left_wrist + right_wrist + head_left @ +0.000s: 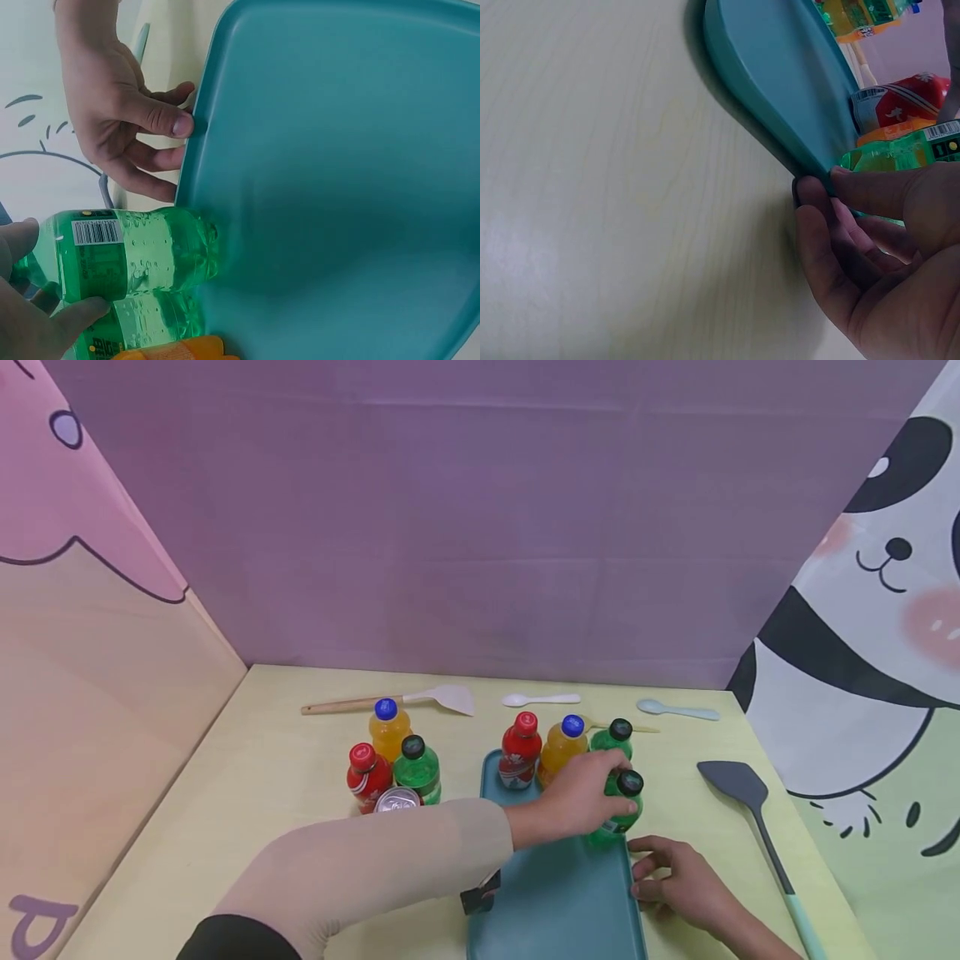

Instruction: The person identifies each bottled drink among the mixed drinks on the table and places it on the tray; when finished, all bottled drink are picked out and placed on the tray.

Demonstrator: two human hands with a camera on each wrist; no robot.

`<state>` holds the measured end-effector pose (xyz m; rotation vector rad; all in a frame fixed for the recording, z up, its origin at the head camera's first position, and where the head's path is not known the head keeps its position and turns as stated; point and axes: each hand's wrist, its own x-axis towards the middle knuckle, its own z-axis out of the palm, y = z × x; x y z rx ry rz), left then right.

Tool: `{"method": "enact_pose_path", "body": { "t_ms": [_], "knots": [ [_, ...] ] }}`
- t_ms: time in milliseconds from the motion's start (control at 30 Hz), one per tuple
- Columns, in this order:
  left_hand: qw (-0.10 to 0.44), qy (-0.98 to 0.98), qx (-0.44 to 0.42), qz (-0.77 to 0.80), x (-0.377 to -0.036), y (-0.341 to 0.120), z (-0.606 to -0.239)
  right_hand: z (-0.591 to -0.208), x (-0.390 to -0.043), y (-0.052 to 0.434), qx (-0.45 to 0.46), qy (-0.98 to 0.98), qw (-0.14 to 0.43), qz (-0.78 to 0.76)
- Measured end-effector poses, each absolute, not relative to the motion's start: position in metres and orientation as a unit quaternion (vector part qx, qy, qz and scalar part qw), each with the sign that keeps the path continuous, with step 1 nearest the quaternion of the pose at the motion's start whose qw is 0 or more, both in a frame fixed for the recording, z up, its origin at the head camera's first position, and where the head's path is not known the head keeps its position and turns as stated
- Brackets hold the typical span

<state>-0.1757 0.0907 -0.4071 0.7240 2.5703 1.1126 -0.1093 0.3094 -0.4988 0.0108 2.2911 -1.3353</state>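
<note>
**Teal tray with bottles, both hands engaged**

- Left hand (577, 797): reaches across from the left, fingers curled round the upper body of a green plastic bottle with a black cap (622, 806). The bottle stands upright on the right side of the tray, near its right rim.
- Right hand (675, 881): rests on the table at the tray's right edge, thumb and fingertips pinching the rim.
- Teal rectangular plastic tray (555, 902): lies flat on the pale yellow table (262, 793). At its far end stand a red bottle with a red cap (521, 752), an orange bottle with a blue cap (562, 747) and a second green black-capped bottle (613, 739).
- Left of the tray: a red, an orange and a green bottle plus a silver can (397, 799), grouped together.
- Right of the tray: a grey spatula with a mint handle (753, 814).
</note>
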Motion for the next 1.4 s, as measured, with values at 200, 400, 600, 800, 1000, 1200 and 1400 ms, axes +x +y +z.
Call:
{"method": "enact_pose_path", "body": {
  "t_ms": [200,400,600,800,1000,1200,1400],
  "knots": [
    [0.131,0.886,0.25,0.367,-0.176,0.088,-0.406,-0.5,-0.11,0.31,0.012,0.84,0.247,-0.482],
    [0.167,0.879,0.26,0.364,-0.174,0.077,-0.393,-0.498,-0.11,0.308,0.013,0.843,0.245,-0.479],
    [0.184,0.862,0.297,0.367,-0.175,0.055,-0.371,-0.498,-0.109,0.309,0.005,0.846,0.241,-0.476],
    [0.171,0.849,0.344,0.363,-0.183,0.023,-0.341,-0.498,-0.109,0.31,-0.004,0.845,0.237,-0.48],
    [0.154,0.844,0.347,0.378,-0.19,-0.019,-0.318,-0.498,-0.11,0.309,0.0,0.845,0.243,-0.476],
    [0.122,0.85,0.314,0.404,-0.194,-0.072,-0.308,-0.499,-0.11,0.309,0.0,0.844,0.245,-0.477],
    [0.084,0.867,0.269,0.411,-0.19,-0.126,-0.316,-0.499,-0.109,0.309,0.001,0.844,0.243,-0.479]
  ]
}}
